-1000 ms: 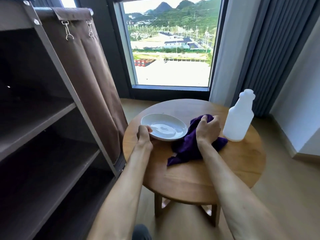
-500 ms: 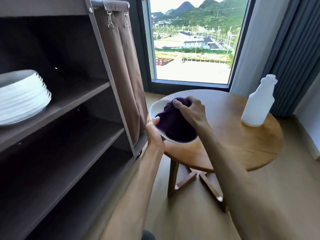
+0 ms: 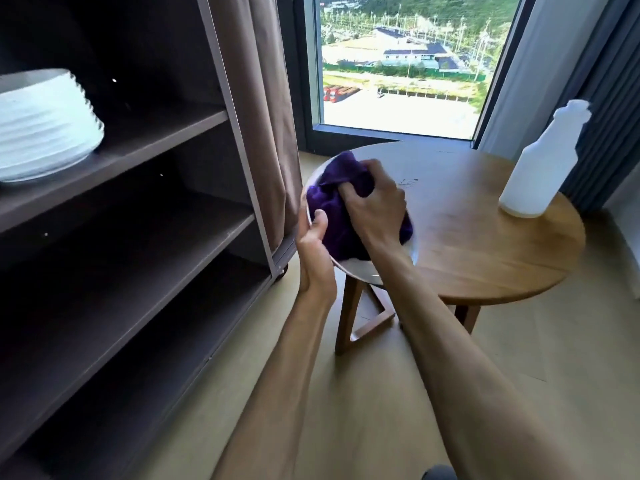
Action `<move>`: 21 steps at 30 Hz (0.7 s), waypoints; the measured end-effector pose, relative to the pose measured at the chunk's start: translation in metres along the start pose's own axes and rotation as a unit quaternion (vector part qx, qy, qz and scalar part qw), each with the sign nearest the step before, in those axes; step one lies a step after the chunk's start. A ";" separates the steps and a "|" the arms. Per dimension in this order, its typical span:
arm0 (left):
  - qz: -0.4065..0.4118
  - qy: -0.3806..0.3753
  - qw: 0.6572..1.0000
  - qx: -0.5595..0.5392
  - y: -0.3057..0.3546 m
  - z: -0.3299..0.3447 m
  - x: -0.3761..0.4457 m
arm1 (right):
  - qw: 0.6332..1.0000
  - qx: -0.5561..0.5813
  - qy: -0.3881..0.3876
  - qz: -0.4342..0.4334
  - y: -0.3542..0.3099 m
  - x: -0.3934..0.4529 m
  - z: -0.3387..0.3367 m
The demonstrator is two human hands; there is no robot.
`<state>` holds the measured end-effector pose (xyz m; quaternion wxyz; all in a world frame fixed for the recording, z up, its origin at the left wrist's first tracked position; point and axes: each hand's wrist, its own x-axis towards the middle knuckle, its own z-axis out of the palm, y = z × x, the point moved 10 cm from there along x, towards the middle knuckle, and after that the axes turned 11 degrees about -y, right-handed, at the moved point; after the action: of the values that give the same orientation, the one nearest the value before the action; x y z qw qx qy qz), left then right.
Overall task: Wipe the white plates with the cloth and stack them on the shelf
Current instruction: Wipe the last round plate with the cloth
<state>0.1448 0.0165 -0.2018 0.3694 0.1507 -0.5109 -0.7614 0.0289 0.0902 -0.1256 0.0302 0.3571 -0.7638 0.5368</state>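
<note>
Under right hand [image 3: 372, 206]: cloth [image 3: 332, 202], plate [image 3: 360, 268]

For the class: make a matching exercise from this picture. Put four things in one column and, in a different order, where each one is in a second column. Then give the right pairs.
Things:
1. purple cloth
2. white bottle
3. stack of plates
4. plate being wiped

Places:
A. on the upper shelf
B. held at its rim by the left hand
C. standing on the round table
D. gripped in the right hand

Pairs: 1-D, 2-C, 3-A, 4-B
</note>
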 end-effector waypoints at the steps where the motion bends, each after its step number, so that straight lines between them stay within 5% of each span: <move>1: 0.005 0.011 1.000 -0.020 0.002 -0.002 -0.001 | 0.999 0.000 -0.023 -0.027 -0.015 -0.001 0.005; 4: -0.004 0.044 0.995 -0.088 -0.004 -0.017 -0.002 | 0.990 -0.004 -0.110 -0.083 -0.044 -0.006 0.023; 8: -0.027 0.087 0.987 -0.131 -0.015 -0.036 -0.011 | 0.982 -0.032 -0.175 -0.056 -0.026 -0.022 0.040; 17: -0.010 0.056 0.995 -0.080 -0.007 -0.020 -0.014 | 0.986 -0.137 0.031 0.091 0.033 -0.011 -0.009; 21: 0.011 0.011 0.999 -0.048 0.005 -0.011 0.000 | 0.993 -0.069 0.059 0.076 0.016 0.010 -0.006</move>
<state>0.1538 0.0085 -0.2026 0.3899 0.1355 -0.4714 -0.7793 0.0102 0.0934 -0.1317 0.0588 0.2623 -0.8208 0.5040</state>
